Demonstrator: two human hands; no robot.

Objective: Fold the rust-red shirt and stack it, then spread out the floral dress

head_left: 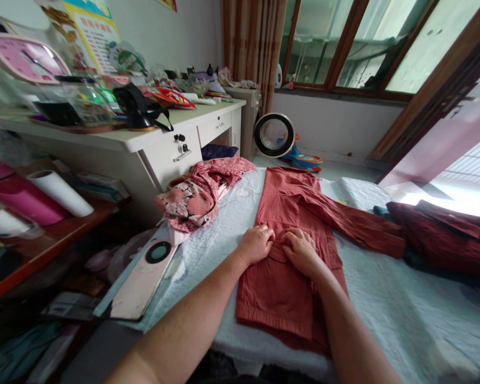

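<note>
A rust-red jacket lies spread on the light blue bed cover, its gathered hem towards me. One sleeve stretches out to the right. My left hand has its fingers curled on the fabric near the middle, beside a pocket flap. Just to the right, my right hand is closed on the same cloth, fingers bent and partly hidden. A small gap separates the two hands.
Patterned red cloth lies bunched on the left, by a pale flat board with a dark ring. Folded dark red clothes are at the right. Beyond stand a cluttered white desk and a round black-rimmed object.
</note>
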